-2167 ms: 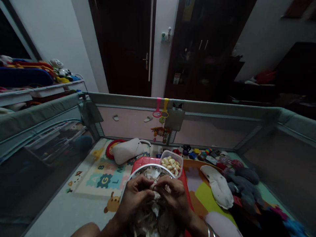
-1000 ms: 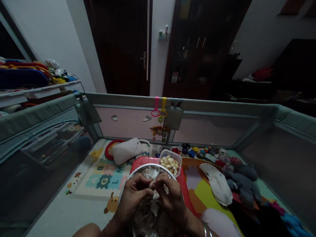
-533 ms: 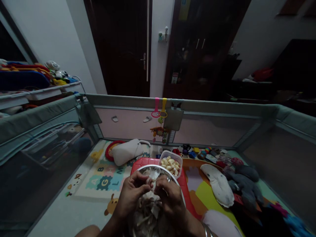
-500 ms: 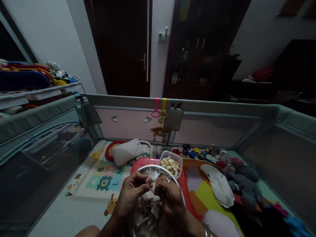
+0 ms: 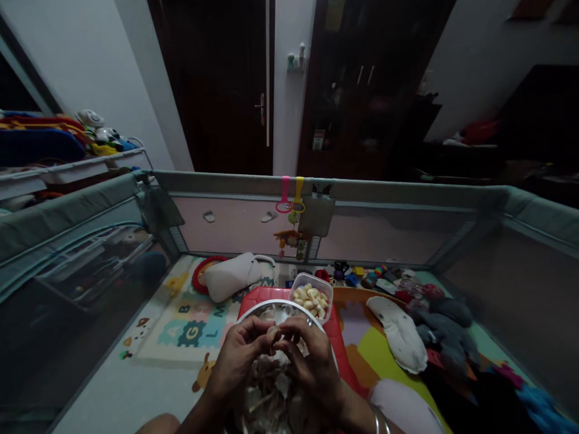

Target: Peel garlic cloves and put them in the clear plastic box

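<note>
A small garlic clove (image 5: 272, 331) is pinched between the fingertips of my left hand (image 5: 239, 355). My right hand (image 5: 314, 361) meets it there, its thumb and forefinger closed at the clove's other side. Both hands are above a white-rimmed bowl (image 5: 253, 308) filled with papery garlic skins (image 5: 271, 386). Just beyond the bowl, a clear plastic container (image 5: 331, 288) holds several peeled garlic cloves (image 5: 310, 296). Bowl and container rest on a red stool-like surface (image 5: 346, 355).
A grey-railed playpen (image 5: 398, 191) surrounds me. On the alphabet mat (image 5: 158, 352) lies a white bag-like object (image 5: 230, 277) at the left. A white pillow (image 5: 398, 334), a grey plush toy (image 5: 447, 331) and several small toys are to the right.
My right fingers have shifted left and closed in toward the left fingertips, bringing both hands together at the clove. The view has tilted slightly.
</note>
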